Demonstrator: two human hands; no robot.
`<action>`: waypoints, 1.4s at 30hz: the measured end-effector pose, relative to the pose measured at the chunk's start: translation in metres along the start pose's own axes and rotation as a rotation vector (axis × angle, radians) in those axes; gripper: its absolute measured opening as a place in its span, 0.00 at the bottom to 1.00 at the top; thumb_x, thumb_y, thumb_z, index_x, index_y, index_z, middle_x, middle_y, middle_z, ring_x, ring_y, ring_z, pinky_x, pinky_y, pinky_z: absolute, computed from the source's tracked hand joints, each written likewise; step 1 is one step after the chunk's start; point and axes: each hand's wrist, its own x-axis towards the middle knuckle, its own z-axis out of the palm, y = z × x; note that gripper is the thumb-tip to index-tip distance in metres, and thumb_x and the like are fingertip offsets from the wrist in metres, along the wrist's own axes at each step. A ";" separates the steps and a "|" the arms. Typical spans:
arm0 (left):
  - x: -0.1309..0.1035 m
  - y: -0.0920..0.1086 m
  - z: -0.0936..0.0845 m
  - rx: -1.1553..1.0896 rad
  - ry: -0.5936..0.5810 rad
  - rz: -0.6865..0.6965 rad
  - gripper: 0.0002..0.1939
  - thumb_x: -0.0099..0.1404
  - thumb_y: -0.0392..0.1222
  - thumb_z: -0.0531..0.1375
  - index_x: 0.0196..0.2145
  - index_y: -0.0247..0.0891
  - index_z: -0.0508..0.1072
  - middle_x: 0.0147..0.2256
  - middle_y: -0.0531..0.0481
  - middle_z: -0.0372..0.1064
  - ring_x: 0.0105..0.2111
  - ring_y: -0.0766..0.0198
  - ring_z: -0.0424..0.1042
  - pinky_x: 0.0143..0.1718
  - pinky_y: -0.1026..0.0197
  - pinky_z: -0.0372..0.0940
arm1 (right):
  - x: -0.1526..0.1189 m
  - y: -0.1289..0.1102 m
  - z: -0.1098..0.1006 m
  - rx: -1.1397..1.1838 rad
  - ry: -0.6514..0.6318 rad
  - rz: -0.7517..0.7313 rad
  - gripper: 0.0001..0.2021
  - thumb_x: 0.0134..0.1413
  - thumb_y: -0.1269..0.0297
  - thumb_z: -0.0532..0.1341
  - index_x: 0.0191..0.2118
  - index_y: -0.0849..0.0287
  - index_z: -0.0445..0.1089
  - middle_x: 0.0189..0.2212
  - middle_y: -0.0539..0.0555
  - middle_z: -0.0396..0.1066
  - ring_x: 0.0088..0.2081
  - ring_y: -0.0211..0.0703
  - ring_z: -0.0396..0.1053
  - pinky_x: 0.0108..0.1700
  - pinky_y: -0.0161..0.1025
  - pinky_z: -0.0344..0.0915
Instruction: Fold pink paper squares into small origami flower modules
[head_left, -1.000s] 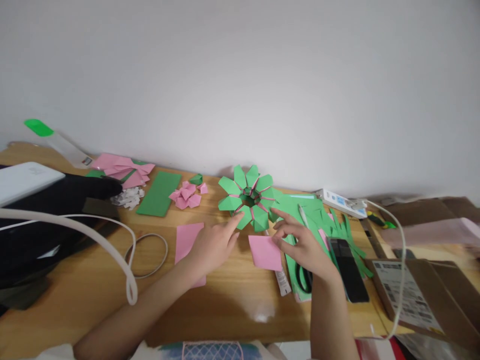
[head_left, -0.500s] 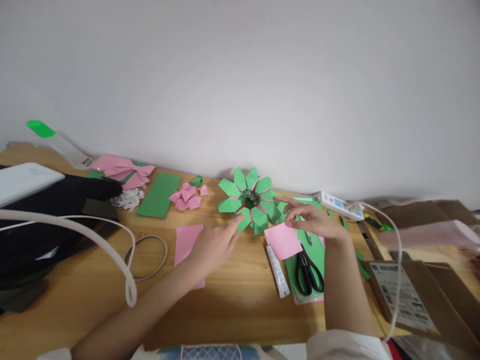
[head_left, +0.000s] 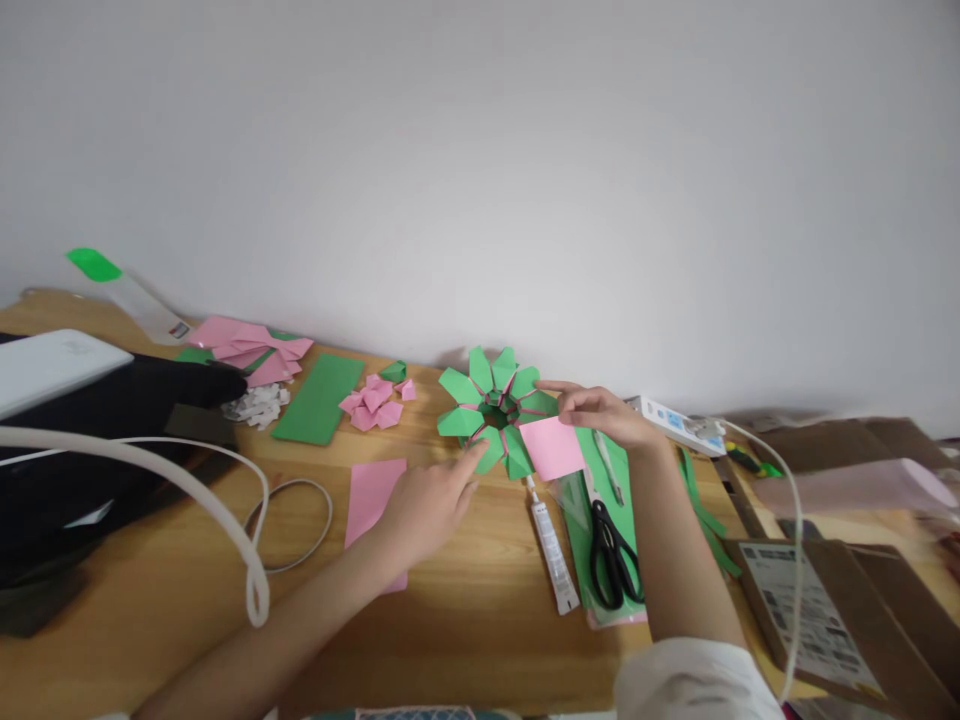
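Note:
A ring-shaped green paper flower with pink edges between its petals (head_left: 459, 422) sits near the wall. My left hand (head_left: 429, 508) rests its outstretched index finger on a front petal and holds nothing. Pinched in my right hand (head_left: 606, 415) is a small square of pink paper (head_left: 553, 448), while that hand's index finger reaches to the flower's right-hand petals. The square overlaps the flower's right front. Below it lies a white glue tube (head_left: 553, 557), with black-handled scissors (head_left: 613, 557) on green sheets (head_left: 624, 500). Partly under my left hand is a pink sheet (head_left: 369, 500).
Left of the flower are a folded pink paper blossom (head_left: 372, 402), a green paper rectangle (head_left: 319, 398) and folded pink pieces (head_left: 255, 345). A white cable (head_left: 225, 500) loops in front at left. A power strip (head_left: 679, 425) and cardboard (head_left: 825, 620) are at right.
My right hand has moved the pink square up and left, closer to the flower, which uncovers more of the glue tube. My left index finger stays at the front petal.

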 end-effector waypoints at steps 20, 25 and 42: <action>0.001 0.000 -0.001 0.022 0.007 0.014 0.27 0.70 0.35 0.49 0.65 0.42 0.53 0.37 0.46 0.77 0.33 0.56 0.77 0.30 0.60 0.66 | 0.044 -0.016 0.019 0.010 0.012 0.015 0.13 0.42 0.56 0.69 0.21 0.59 0.71 0.52 0.59 0.72 0.53 0.55 0.68 0.52 0.50 0.61; 0.001 -0.002 0.002 0.019 0.013 0.023 0.27 0.70 0.35 0.49 0.65 0.42 0.53 0.37 0.46 0.77 0.33 0.56 0.77 0.30 0.60 0.65 | 0.044 -0.016 0.020 0.021 0.016 0.005 0.13 0.43 0.55 0.68 0.21 0.59 0.70 0.51 0.59 0.73 0.53 0.53 0.68 0.53 0.50 0.60; 0.000 -0.004 0.002 0.065 -0.034 0.045 0.25 0.70 0.36 0.49 0.63 0.40 0.54 0.33 0.45 0.76 0.33 0.53 0.77 0.29 0.59 0.64 | 0.055 -0.030 0.043 0.147 -0.299 -0.003 0.14 0.45 0.54 0.69 0.23 0.59 0.71 0.54 0.57 0.71 0.51 0.48 0.70 0.52 0.47 0.64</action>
